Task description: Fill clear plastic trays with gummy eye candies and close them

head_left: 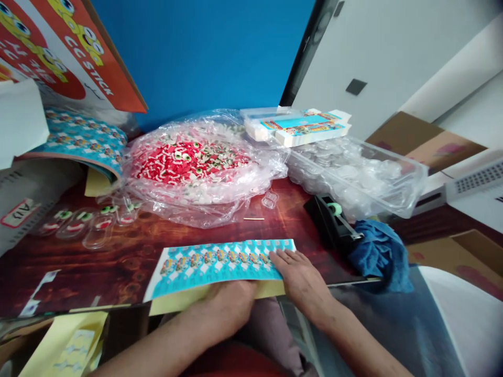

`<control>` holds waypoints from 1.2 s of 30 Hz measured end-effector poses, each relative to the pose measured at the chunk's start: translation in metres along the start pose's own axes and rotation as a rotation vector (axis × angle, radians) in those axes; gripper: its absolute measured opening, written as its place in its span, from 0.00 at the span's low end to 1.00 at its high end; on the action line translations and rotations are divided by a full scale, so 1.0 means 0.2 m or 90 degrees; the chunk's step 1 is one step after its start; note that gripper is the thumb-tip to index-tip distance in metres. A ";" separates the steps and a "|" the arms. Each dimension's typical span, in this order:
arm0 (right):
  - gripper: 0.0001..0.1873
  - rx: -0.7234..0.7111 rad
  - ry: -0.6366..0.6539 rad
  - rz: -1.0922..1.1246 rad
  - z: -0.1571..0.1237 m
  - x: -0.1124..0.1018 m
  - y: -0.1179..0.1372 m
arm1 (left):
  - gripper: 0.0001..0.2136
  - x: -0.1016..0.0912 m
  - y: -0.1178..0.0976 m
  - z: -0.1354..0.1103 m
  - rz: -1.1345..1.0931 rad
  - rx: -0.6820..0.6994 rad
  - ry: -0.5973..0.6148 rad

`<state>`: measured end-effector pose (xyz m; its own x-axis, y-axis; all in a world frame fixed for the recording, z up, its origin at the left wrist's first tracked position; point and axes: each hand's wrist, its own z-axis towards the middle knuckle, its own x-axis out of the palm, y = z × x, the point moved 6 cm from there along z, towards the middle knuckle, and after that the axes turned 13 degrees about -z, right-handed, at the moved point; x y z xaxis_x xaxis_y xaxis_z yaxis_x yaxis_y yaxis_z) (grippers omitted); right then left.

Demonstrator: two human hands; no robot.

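Note:
A blue-and-white printed sticker sheet lies at the table's front edge, bearing a row of small colourful figures. Yellow backing paper shows below its front side. My left hand is at the middle of that front side, against the yellow paper; its fingers are hidden under the sheet. On the right end of the sheet, my right hand rests with its fingers stretched flat over the print. Its thumb is hidden.
A plastic bag of red and white pieces lies behind the sheet. Clear packs with eye and mouth pieces lie left. A tape dispenser, blue cloth and clear tray stand right. Yellow paper hangs front left.

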<state>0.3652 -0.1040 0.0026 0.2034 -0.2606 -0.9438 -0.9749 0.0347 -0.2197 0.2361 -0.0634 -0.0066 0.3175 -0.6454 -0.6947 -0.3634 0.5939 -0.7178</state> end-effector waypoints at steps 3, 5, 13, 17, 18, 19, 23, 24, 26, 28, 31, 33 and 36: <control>0.21 -0.016 0.020 0.015 0.02 -0.04 0.05 | 0.18 0.11 -0.10 0.11 -0.022 0.065 0.091; 0.21 -0.014 0.021 0.011 0.04 -0.04 0.05 | 0.20 0.16 -0.12 0.16 -0.038 0.082 0.128; 0.24 0.002 -0.060 -0.047 0.07 0.06 0.01 | 0.20 0.18 -0.07 0.17 -0.092 0.025 0.169; 0.23 -0.006 -0.096 -0.018 0.10 0.04 -0.01 | 0.23 0.20 -0.07 0.19 -0.104 0.007 0.192; 0.23 -0.013 -0.105 -0.011 0.10 0.03 -0.01 | 0.24 0.20 -0.08 0.19 -0.103 0.010 0.192; 0.23 -0.025 -0.113 -0.008 0.10 0.02 -0.01 | 0.24 0.20 -0.09 0.20 -0.102 0.018 0.188; 0.24 -0.114 -0.164 -0.035 0.08 0.02 -0.02 | 0.28 0.13 -0.09 0.13 -0.084 0.093 0.137; 0.25 -0.134 -0.181 -0.051 0.06 0.03 -0.03 | 0.28 0.08 -0.06 0.09 -0.072 0.085 0.113; 0.26 -0.149 -0.202 -0.083 0.04 0.07 -0.07 | 0.26 -0.02 0.06 -0.02 -0.042 0.014 0.058; 0.26 -0.143 -0.185 -0.113 0.03 0.10 -0.11 | 0.21 -0.13 0.21 -0.14 -0.012 -0.084 0.008; 0.26 -0.099 -0.116 -0.147 0.06 0.06 -0.05 | 0.19 -0.21 0.34 -0.24 0.018 -0.135 -0.017; 0.27 -0.091 -0.092 -0.132 0.11 -0.03 0.10 | 0.19 -0.22 0.35 -0.25 0.032 -0.127 -0.037; 0.38 -0.220 -0.111 -0.018 0.21 -0.19 0.44 | 0.20 -0.23 0.33 -0.23 0.036 -0.109 -0.089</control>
<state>0.2745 -0.0508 0.0088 0.2140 -0.0871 -0.9729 -0.9352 -0.3058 -0.1783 0.1577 -0.0176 -0.0196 0.4061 -0.5342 -0.7414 -0.5235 0.5290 -0.6679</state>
